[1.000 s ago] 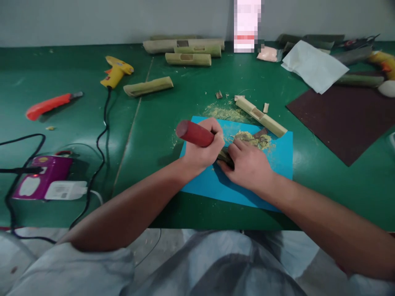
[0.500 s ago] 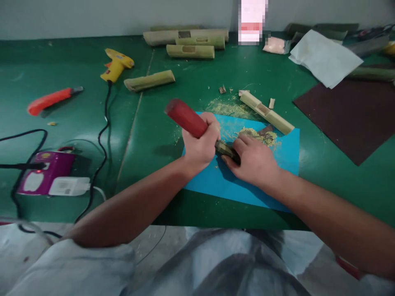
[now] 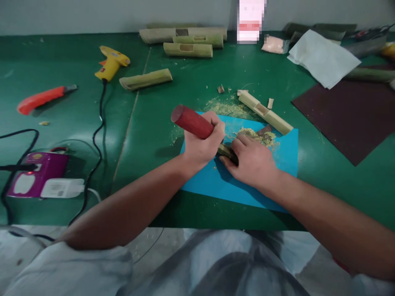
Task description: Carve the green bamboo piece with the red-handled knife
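Note:
My left hand (image 3: 202, 142) is wrapped round the red wooden handle (image 3: 191, 121) of a tool whose working end is hidden between my hands. My right hand (image 3: 251, 160) presses down on a short dark green bamboo piece (image 3: 227, 152) lying on a blue sheet (image 3: 284, 156). A heap of pale green shavings (image 3: 257, 137) sits just beyond my right fingers. A notched bamboo stick (image 3: 264, 113) lies at the sheet's far edge.
On the green table (image 3: 173, 107) lie several bamboo tubes (image 3: 188, 49), a yellow glue gun (image 3: 109, 63) with a black cord, an orange utility knife (image 3: 40, 98), a purple power strip (image 3: 37, 179), a dark brown sheet (image 3: 348, 117) and white paper (image 3: 322, 59).
The red handle tipped up and to the left half a second ago and has come back down. My right hand stayed on the bamboo piece.

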Demonstrator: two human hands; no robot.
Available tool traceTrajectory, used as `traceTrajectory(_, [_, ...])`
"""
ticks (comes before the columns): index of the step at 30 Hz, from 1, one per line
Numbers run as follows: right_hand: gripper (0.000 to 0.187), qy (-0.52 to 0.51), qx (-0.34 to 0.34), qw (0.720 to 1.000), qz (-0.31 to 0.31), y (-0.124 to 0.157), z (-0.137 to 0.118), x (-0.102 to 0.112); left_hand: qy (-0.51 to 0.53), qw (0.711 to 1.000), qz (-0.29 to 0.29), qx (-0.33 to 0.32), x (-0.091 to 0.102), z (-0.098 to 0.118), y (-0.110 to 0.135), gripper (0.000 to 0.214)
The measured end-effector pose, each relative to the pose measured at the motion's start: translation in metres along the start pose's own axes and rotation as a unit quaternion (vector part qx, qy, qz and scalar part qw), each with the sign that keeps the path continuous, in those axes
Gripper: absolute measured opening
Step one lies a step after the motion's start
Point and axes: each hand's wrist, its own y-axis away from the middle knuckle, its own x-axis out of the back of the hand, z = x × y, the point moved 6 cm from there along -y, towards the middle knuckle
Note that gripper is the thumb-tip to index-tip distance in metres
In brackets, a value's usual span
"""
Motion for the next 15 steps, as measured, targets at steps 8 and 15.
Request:
traceTrajectory(8, [0.025, -0.040, 0.015, 0.999, 0.003, 0.0002, 0.0020, -0.0013, 0.009, 0.999, -0.038, -0.018, 0.0010, 0.0013, 0.0041, 0.038])
traceTrajectory(15, [0.024, -0.013, 0.007, 1.000, 0.023, 0.0015, 0.0007, 0.0015, 0.036, 0.997, 0.052, 0.045, 0.0036, -0.0009, 0.0015, 0.039])
